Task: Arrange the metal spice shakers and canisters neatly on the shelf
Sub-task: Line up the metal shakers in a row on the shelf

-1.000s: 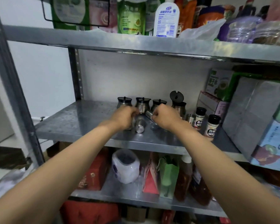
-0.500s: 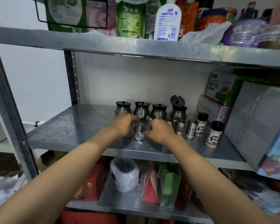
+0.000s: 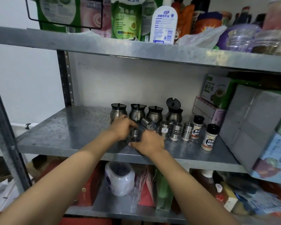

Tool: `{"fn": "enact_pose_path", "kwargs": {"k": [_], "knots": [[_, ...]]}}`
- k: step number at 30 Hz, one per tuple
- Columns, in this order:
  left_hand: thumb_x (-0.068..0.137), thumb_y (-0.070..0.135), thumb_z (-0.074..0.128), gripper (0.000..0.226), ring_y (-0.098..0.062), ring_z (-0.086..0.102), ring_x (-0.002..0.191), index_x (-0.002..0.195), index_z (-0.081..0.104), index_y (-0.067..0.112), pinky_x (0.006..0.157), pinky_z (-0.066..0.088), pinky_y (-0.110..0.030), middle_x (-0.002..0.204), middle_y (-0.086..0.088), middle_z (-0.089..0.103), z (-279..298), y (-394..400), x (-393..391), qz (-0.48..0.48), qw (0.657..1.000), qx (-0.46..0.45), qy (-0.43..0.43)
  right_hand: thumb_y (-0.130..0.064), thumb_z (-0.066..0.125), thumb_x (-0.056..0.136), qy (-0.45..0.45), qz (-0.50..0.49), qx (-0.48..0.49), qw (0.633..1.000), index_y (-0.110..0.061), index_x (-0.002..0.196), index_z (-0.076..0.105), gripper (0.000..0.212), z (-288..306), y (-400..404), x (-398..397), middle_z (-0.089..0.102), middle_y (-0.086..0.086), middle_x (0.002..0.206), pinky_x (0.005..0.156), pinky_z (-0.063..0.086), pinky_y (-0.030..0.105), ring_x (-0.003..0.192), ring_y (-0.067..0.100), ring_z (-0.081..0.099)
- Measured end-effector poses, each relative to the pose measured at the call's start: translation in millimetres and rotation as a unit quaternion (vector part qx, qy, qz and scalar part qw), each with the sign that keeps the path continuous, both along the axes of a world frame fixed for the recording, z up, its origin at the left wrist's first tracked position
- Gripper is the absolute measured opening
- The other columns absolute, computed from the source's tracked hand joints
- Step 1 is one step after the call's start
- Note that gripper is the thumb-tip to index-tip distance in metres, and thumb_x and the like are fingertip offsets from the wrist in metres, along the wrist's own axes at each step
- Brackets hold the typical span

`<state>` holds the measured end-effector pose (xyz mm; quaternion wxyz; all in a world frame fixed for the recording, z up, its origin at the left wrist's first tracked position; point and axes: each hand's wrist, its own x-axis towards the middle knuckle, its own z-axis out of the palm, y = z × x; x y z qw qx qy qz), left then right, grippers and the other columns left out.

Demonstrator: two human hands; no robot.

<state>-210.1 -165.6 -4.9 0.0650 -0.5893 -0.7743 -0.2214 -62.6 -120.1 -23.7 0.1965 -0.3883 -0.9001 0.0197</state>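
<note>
Small metal shaker [image 3: 135, 134], centre of frame, lying on its side with its end facing me, on the front part of the middle shelf [image 3: 68, 127]. Both hands are on it: left hand [image 3: 122, 129] curled over its upper left, right hand [image 3: 148, 142] closed against its lower right. Hands together, clamped on this one shaker. I can't tell whether it rests on the shelf or is just lifted.

A second shaker [image 3: 148, 125] lies tipped just behind and right of the held one, touching neither hand as far as I can see.

Step in hand, my reading: standing up the fallen shakers and feeding them into the row. The next move calls for turning the held one upright and setting it at the left end of the row without knocking the tipped one.

Outward: three upright shakers [image 3: 175, 131] stand in a line right of centre, then two plastic spice bottles [image 3: 208, 138] with black caps further right. Behind, along the back wall, four round canisters [image 3: 154, 113]; the rightmost has its lid flipped up. The leftmost is partly hidden by my left hand.

Boxes crowd the right edge of the shelf. The left half of the shelf is bare metal.
</note>
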Motion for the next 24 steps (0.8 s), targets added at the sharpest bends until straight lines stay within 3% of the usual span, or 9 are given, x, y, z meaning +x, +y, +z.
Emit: {"fn": "enact_pose_path", "kwargs": {"k": [10,18,24], "knots": [[0.088,0.025,0.059,0.025,-0.026,0.055,0.107,0.107,0.070,0.037,0.096,0.038,-0.026,0.112,-0.008,0.057,-6,3,-3,0.025,0.999,0.004,-0.043,-0.070,0.063,0.068,0.031,-0.020,0.073,0.997,-0.016,0.079,0.068,0.056,-2,-2,-8,0.070,0.006,0.081,0.056,0.038,0.027,0.073,0.027,0.069],[0.086,0.015,0.059,0.032,-0.025,0.053,0.109,0.109,0.070,0.035,0.099,0.041,-0.029,0.113,-0.008,0.059,-8,2,-4,0.010,0.999,-0.002,-0.042,-0.060,0.064,0.070,0.030,-0.039,0.077,0.996,-0.013,0.084,0.070,0.049,-3,-8,-15,0.071,0.008,0.087,0.059,0.037,0.029,0.078,0.028,0.069],[0.089,0.010,0.049,0.038,-0.025,0.056,0.111,0.109,0.071,0.032,0.098,0.043,-0.028,0.117,-0.010,0.064,0,0,-4,-0.010,0.998,-0.014,-0.066,-0.063,0.061,0.068,0.032,-0.046,0.055,0.997,-0.014,0.083,0.070,0.052,7,-9,-15,0.071,0.007,0.086,0.059,0.039,0.027,0.080,0.028,0.069]]}}
